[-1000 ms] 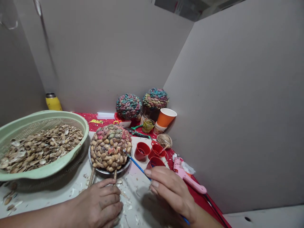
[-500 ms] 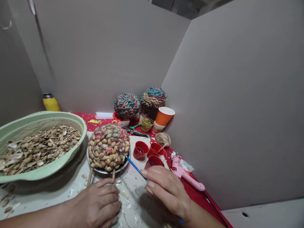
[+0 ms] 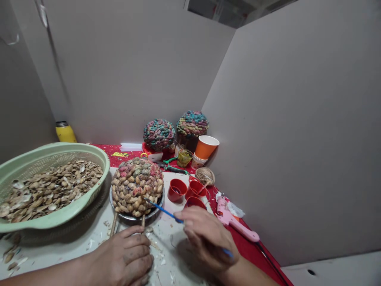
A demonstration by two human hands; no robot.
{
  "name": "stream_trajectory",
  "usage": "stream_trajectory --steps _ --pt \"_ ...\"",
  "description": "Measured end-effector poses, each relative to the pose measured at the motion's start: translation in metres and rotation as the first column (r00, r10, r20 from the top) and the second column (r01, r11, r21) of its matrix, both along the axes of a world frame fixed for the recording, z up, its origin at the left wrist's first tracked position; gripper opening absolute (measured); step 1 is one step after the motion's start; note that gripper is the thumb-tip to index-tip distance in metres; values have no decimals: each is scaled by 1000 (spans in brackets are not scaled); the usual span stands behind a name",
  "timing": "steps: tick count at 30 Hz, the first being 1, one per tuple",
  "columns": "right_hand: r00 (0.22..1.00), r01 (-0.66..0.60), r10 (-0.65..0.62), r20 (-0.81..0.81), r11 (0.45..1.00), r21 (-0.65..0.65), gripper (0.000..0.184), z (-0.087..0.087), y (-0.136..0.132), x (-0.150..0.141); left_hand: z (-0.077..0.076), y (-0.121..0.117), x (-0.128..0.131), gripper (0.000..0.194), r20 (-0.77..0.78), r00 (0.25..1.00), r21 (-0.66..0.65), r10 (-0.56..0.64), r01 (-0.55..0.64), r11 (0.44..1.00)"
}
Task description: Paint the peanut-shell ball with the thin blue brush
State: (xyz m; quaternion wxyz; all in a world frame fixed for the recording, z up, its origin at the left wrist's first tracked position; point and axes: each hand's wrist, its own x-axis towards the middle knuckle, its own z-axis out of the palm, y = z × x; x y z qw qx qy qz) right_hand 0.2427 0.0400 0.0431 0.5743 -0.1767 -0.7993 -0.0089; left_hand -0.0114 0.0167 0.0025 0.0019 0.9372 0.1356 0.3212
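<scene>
Blue brush [image 3: 164, 210] pinched w/ R hand [image 3: 208, 237].

Left hand [image 3: 126, 256] palm down, fingers [image 3: 137, 252] together, right hand [image 3: 208, 238] raised, fingers pinched, forearms [image 3: 56, 272] angled inward

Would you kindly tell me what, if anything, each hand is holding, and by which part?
The right hand holds a blue brush by its handle. The left hand rests by a stick; whether it grips cannot be told.
</scene>
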Motion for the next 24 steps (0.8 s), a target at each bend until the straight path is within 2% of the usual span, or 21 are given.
stream_trajectory --steps 3,5,7,11,14,18,21,24 --pt "958 50 -82 -276 991 -121 11 -5 9 -8 -2 -1 -1 17 10 1000 -5 10 -10 1000" --pt "931 51 -100 -352 988 -144 8 -7 12 -8 -4 -1 -2 15 14 1000 -11 12 -12 1000" --pt "929 34 -79 -361 991 -131 9 -9 13 -6 -7 0 -1 12 25 1000 -3 13 -13 1000" --pt "955 19 -39 -293 997 -69 24 -16 12 -4 -16 3 2 17 106 994 49 19 -24 998" --pt "985 17 -19 -172 1000 -9 34 -17 12 -3 -17 3 4 19 120 992 58 26 -33 998" --pt "999 -14 10 47 996 85 39 -16 13 5 -15 2 3 15 94 995 28 25 -27 999" --pt "994 -50 35 99 986 160 41 -21 12 15 -16 3 3 16 102 994 31 25 -28 999" --pt "990 -60 38 137 985 161 41 -25 10 22 -20 5 5 20 126 992 57 20 -28 998"
